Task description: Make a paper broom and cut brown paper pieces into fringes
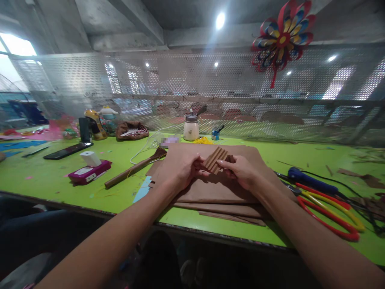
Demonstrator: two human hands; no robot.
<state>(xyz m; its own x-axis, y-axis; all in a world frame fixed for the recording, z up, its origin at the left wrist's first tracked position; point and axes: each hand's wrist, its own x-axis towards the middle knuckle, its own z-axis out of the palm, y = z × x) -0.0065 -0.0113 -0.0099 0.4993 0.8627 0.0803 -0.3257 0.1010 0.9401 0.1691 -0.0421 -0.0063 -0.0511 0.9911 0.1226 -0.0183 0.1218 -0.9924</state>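
Note:
A small pleated piece of brown paper (215, 159) is held up between my two hands, its folds running diagonally. My left hand (192, 170) pinches its left edge with the fingers closed. On the right side, the thumb and fingers of my right hand (239, 168) grip the lower right edge. Beneath both hands lies a stack of large brown paper sheets (210, 194) on the green table (168, 218). Left of the stack rests a rolled brown paper stick (129, 173) with a frayed end.
Red and yellow scissors (327, 208) and a blue-handled tool (313, 179) with a black cable lie at the right. Left are a purple box (90, 171), a white block and a phone (67, 151). Behind stand a white jar (191, 129) and a small blue pot (215, 135).

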